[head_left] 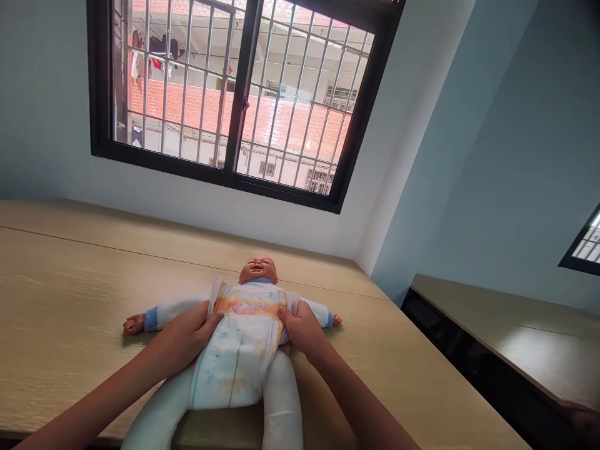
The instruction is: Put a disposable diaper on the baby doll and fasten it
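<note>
A baby doll [285, 400] in white clothes with blue cuffs lies on its back on the wooden table, head away from me and arms spread. Over its belly and between its legs is a white diaper [239, 350] with an orange band and a pink print at the top. My left hand [192, 331] grips the diaper's left upper edge, thumb on the front. On the other side, my right hand [300, 325] pinches the right upper edge near the orange band. The fingers behind the diaper are partly hidden.
The light wooden table [70, 281] reaches the wall beneath a barred, black-framed window [229, 169]. To the right, past a dark gap, stands another wooden table [515, 319]. Part of another person's hand [581, 414] shows at the lower right edge.
</note>
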Tool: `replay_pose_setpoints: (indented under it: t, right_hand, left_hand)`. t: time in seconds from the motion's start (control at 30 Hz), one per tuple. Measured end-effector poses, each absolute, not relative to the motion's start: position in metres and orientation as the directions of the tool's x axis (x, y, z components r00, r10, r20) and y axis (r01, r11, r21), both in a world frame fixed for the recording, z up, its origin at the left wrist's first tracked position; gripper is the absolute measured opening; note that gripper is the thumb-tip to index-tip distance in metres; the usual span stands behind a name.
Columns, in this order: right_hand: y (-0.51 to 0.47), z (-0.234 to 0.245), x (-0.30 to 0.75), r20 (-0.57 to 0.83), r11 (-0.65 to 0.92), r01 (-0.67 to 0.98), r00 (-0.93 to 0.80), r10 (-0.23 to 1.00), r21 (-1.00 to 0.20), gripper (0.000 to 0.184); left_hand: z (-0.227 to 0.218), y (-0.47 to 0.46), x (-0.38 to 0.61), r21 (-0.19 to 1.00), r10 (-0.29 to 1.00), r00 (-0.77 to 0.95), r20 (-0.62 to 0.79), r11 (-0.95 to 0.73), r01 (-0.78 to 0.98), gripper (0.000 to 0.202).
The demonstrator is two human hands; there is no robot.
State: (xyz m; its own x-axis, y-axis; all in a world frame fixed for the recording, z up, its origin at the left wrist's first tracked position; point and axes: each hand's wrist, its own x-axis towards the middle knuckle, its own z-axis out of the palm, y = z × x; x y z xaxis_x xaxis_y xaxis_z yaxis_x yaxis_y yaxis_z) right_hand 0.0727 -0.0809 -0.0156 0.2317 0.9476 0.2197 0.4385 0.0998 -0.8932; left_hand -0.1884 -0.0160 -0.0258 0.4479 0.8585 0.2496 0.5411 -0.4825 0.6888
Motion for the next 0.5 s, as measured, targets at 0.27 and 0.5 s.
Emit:
replay_pose_setpoints:
  t: [0.27,0.5]
  right_hand:
    - [-0.07,-0.022,0.086,0.279,0.002,0.78,0.221,0.935,-0.625,0.036]
    - [-0.07,-0.029,0.09,0.276,0.039,0.703,0.227,0.934,-0.71,0.042]
  left_hand:
    - [-0.021,-0.024,-0.192,0.33,0.871,0.354,0.34,-0.463,0.823,0.039]
    - [-0.014,-0.01,-0.206,0.014,0.802,0.374,0.465,-0.429,0.903,0.045]
